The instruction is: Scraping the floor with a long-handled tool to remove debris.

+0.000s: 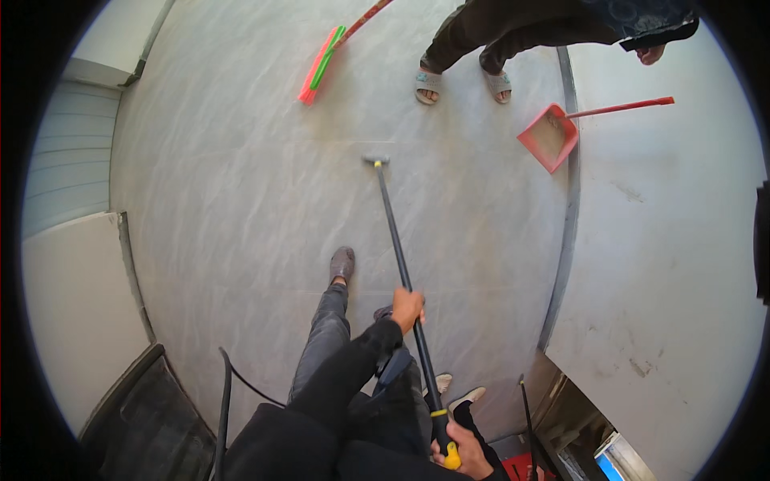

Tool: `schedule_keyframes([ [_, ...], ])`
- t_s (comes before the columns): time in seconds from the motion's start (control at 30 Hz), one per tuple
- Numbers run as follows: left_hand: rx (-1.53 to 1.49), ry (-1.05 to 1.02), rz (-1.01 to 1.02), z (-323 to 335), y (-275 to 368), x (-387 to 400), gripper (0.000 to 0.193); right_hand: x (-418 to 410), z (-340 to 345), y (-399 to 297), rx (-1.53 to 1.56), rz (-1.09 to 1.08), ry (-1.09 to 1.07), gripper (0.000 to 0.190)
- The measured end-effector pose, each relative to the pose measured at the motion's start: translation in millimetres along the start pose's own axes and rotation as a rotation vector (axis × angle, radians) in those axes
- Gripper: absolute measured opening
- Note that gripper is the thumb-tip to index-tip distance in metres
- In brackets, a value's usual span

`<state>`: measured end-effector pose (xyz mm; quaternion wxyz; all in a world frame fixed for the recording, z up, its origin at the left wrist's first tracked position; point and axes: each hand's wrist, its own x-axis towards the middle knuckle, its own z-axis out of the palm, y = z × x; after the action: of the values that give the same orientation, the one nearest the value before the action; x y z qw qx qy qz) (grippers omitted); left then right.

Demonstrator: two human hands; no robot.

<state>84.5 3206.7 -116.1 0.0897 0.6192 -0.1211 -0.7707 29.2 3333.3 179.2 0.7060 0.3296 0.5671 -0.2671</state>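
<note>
My left hand [408, 309] is closed around the middle of a long black pole [394, 231]. Lower down, my right hand [464, 451] grips the pole's thick black and yellow handle end. The pole slants away over the grey floor to a short, slightly blurred cross-head [376, 160], joined by a yellow fitting. Beyond the head, a push broom [323, 65] with a green block and pink bristles touches the floor; its handle runs out of view. A red long-handled dustpan [548, 138], with dust-like dirt inside, is at the right wall's base.
A person in grey slippers [428, 87] stands ahead. Another person's light shoes [468, 397] show close on my right. A dark chair-like object [162, 421] and a curved black bar [226, 397] are lower left. An open cabinet [571, 415] and pale walls border the floor.
</note>
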Motion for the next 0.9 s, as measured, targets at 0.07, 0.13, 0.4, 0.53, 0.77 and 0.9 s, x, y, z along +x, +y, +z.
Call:
schedule_keyframes([
  [0.07,0.092,0.07,-0.028,13,-11,-32,0.016,-7,-22,25,-0.104,-0.107,0.095,0.02],
  [0.13,0.15,0.248,-0.144,-12,-24,-44,0.017,6,-36,41,-0.141,-0.013,0.146,0.017],
  [0.4,-0.234,0.004,-0.1,-53,28,-7,0.016,18,28,18,-0.045,0.035,-0.108,0.02],
  [0.53,0.039,0.217,-0.107,-54,-12,-62,0.017,3,24,53,-0.242,-0.106,0.128,0.019],
  [0.77,0.03,0.139,-0.063,-94,36,-27,0.019,-8,67,45,-1.13,-1.028,0.119,0.017],
  [0.9,0.063,0.099,-0.122,-67,41,-41,0.015,23,40,67,-0.476,-0.245,0.138,0.033],
])
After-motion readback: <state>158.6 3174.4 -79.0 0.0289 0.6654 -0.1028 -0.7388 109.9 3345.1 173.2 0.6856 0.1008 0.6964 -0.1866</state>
